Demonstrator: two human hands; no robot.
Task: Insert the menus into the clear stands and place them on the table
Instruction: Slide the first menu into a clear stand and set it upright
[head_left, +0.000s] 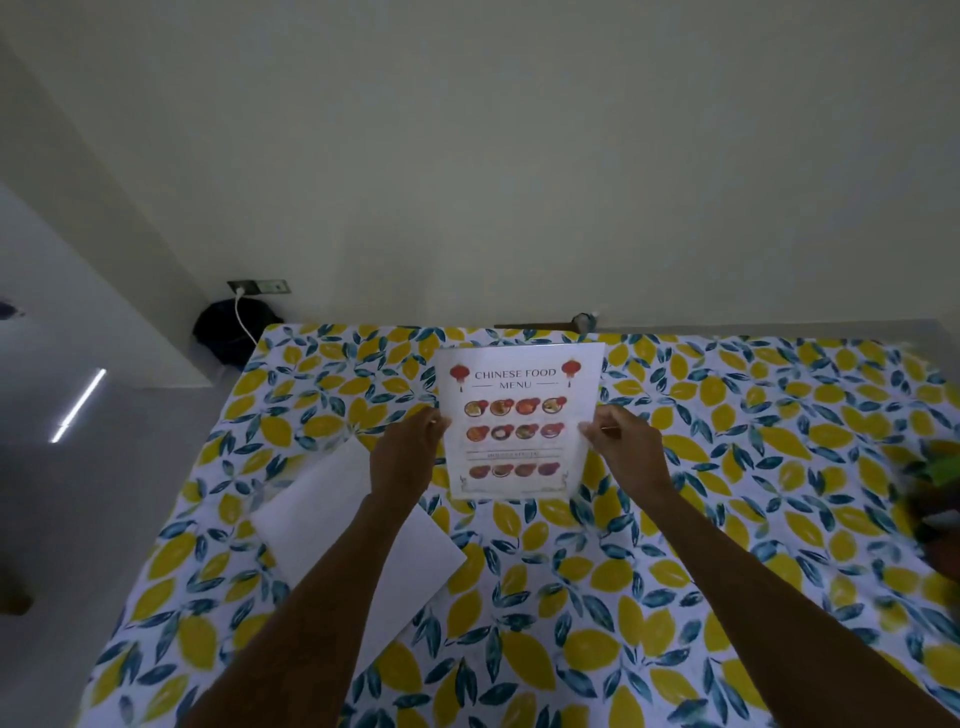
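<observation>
A white "Chinese Food Menu" sheet (519, 421) with red lanterns and rows of dish photos stands upright over the middle of the table. A clear edge shows along its top and sides, so it seems to sit inside a clear stand. My left hand (408, 452) pinches its left edge. My right hand (623, 447) pinches its right edge. A pile of blank white sheets (363, 540) lies flat on the cloth under my left forearm.
The table wears a yellow-lemon and blue-leaf cloth (727, 519). Dark green and red objects (940, 499) sit blurred at the right edge. A black bag (234, 332) with a white cable plugged into a wall socket stands beyond the table's far left corner.
</observation>
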